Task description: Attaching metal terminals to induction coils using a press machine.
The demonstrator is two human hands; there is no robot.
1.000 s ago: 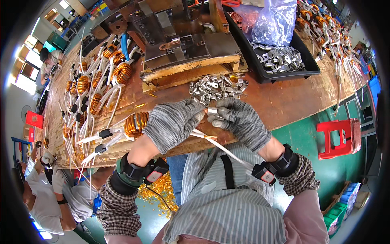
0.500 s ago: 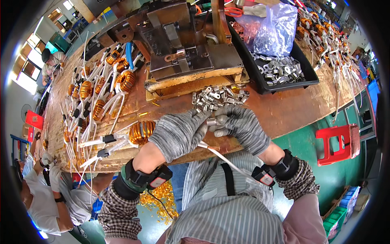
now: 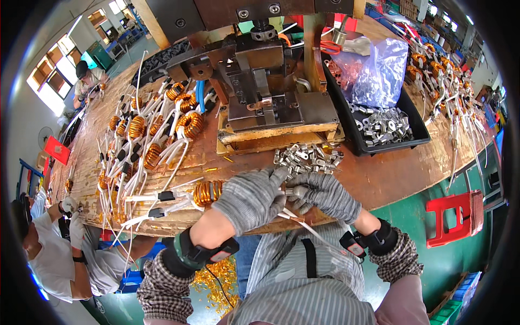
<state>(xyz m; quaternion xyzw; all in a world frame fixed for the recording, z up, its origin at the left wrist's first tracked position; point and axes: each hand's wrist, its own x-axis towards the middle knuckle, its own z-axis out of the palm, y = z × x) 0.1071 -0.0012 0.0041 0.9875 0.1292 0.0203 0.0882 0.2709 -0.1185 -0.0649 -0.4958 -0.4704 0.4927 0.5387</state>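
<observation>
Both my hands wear grey knitted gloves and meet over the bench's near edge. My left hand (image 3: 250,199) is closed round the white wire lead of a copper-wound toroid coil (image 3: 208,193), which lies against its outer side. Pinched in the fingertips of my right hand (image 3: 329,198) is a small silvery cable lug (image 3: 290,192), facing the left fingertips. Fingers hide most of the lug, and I cannot tell whether a wire end sits in it. Another white wire (image 3: 309,226) with a bare copper end hangs below my hands over my apron.
Just beyond my hands lies a pile of loose lugs (image 3: 307,159). Behind it stands a metal press (image 3: 262,103). A black tray (image 3: 390,145) holds more lugs and a plastic bag. Toroid coils (image 3: 136,127) crowd the left. A co-worker (image 3: 65,244) sits left; a red stool (image 3: 449,219) stands right.
The whole view has shifted, so bench and hands sit lower and farther right in the picture. My fingers have drawn closer together, and less of the lug shows between them.
</observation>
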